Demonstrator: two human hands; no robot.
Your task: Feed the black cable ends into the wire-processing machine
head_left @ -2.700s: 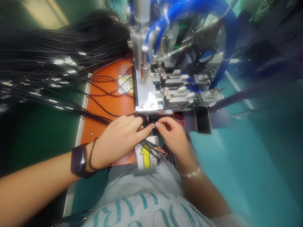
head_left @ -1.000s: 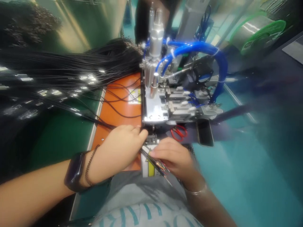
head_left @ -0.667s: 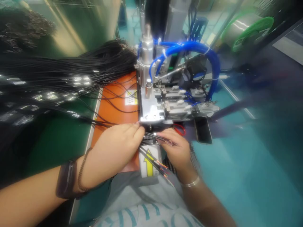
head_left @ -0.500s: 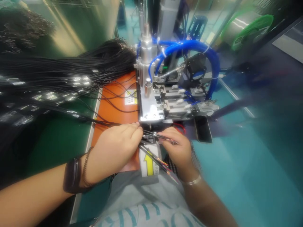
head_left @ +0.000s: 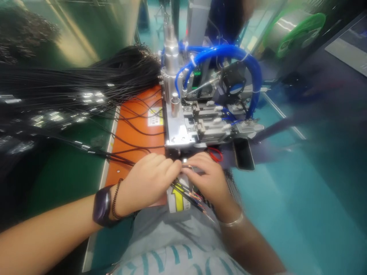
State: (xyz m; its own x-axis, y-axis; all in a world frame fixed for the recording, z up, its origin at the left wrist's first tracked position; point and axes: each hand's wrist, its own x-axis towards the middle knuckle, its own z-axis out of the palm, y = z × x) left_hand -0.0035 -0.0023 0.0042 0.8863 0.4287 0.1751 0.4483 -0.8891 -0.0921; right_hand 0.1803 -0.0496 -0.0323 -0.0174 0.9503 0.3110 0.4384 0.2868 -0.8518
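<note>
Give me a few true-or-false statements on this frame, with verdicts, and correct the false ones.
1. The left hand wears a dark wristwatch and a beaded bracelet. True.
2. The right hand has a grip on red-handled scissors. False: the scissors lie beyond it, and it is at the black wires.
3. Blue pneumatic tubing arches over the machine. True.
4. The black phone lies on the orange mat. False: the mat is on the machine's left side in view, and the phone lies to its right.
</note>
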